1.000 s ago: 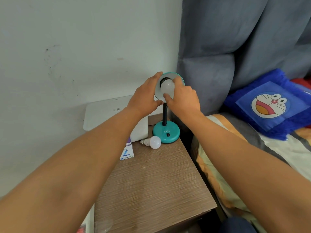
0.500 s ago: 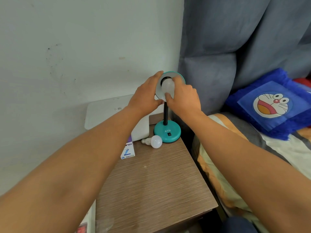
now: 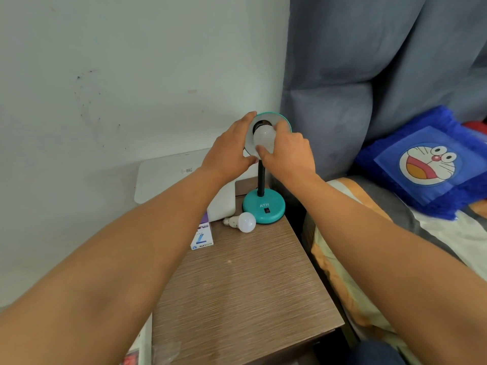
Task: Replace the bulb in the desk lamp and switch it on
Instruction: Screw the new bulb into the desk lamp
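Head view, sole entry.

Desk lamp (image 3: 263, 209): teal round base at the far right corner of the bedside table (image 3: 245, 299), black neck upright, shade (image 3: 283, 119) tilted to open toward the wearer.

Bulb in shade (image 3: 263, 137): white globe showing, long axis running from the dark socket behind it out toward the camera and slightly down. Whether the thread is fully seated cannot be told; the socket is shadowed.

Right hand (image 3: 290, 154): closed round the bulb, thumb under the globe, fingers over its right side. Nearer hand for turning.

Left hand (image 3: 229, 151): spread open on the shade's left rim, steadying it; holds nothing else.

Spare bulb (image 3: 241, 222): lying on its side on the table, touching or just beside the base, cap pointing left.

Switch (image 3: 267, 210): black rocker on the base front, directly below both hands, untouched.

Bulb box (image 3: 202, 237): left of the spare bulb.
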